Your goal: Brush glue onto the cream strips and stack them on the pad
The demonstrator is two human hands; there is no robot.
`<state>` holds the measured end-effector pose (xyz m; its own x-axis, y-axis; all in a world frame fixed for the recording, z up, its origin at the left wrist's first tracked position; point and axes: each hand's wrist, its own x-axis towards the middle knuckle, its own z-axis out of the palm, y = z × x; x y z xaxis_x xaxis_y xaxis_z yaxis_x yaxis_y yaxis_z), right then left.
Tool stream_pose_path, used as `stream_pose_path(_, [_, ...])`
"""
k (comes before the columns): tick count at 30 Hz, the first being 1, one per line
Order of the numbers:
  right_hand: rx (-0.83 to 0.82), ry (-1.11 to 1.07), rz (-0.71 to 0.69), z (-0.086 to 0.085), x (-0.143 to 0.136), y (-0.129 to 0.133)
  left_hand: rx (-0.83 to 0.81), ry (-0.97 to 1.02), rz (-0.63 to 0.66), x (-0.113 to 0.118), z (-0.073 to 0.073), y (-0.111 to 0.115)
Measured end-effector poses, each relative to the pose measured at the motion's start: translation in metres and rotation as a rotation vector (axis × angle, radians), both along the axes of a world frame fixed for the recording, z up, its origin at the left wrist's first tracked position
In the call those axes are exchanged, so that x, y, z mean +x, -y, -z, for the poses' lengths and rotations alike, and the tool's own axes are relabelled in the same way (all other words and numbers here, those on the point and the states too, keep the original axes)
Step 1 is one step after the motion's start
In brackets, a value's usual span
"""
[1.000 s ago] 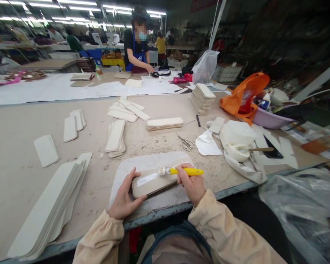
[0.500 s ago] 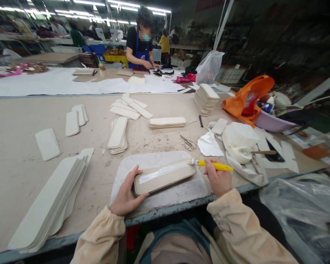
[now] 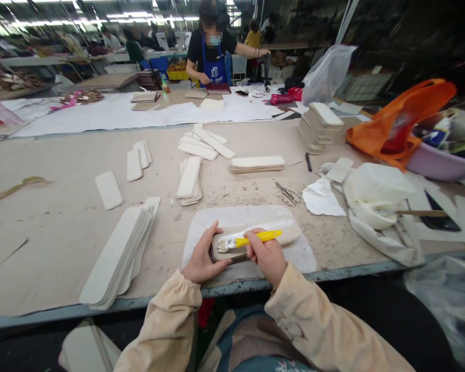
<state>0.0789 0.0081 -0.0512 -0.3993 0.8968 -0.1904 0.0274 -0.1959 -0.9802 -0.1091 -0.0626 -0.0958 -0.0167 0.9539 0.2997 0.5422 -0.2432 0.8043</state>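
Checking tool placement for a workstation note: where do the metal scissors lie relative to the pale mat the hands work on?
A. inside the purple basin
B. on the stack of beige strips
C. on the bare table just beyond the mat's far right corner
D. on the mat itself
C: the metal scissors rest on the table, just past the pale mat.

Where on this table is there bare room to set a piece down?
Bare tabletop lies left of the big fanned stack, and between the single piece and that stack. Around the scissors, paper scrap and white cloth it is crowded.
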Motion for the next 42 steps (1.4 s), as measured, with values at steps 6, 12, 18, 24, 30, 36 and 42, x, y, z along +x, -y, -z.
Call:
stream_pose_path(6, [0.107,0.135,-0.006,0.001,0.016,0.002,-0.003,-0.024,0.009,-0.001,-0.001,0.0])
stream_pose_path(12, [0.209,0.24,0.059,-0.004,0.05,-0.012,0.0,-0.072,0.003,-0.001,-0.003,-0.001])
stream_pose_path(18, [0.363,0.433,0.173,-0.008,0.095,-0.039,-0.007,-0.111,-0.004,-0.001,-0.006,-0.001])
stream_pose_path(24, [0.494,0.622,0.307,-0.012,0.133,-0.058,-0.011,-0.141,-0.017,-0.001,-0.006,-0.001])
stream_pose_path(30, [0.437,0.324,0.286,-0.02,0.103,-0.03,-0.006,-0.151,-0.014,-0.001,-0.007,-0.002])
stream_pose_path(36, [0.221,0.062,0.063,-0.005,0.042,0.0,-0.023,-0.158,-0.02,-0.002,-0.005,-0.002])
stream_pose_path(42, [0.332,0.232,0.152,0.002,0.076,-0.021,-0.019,-0.174,-0.01,-0.001,-0.007,-0.003])
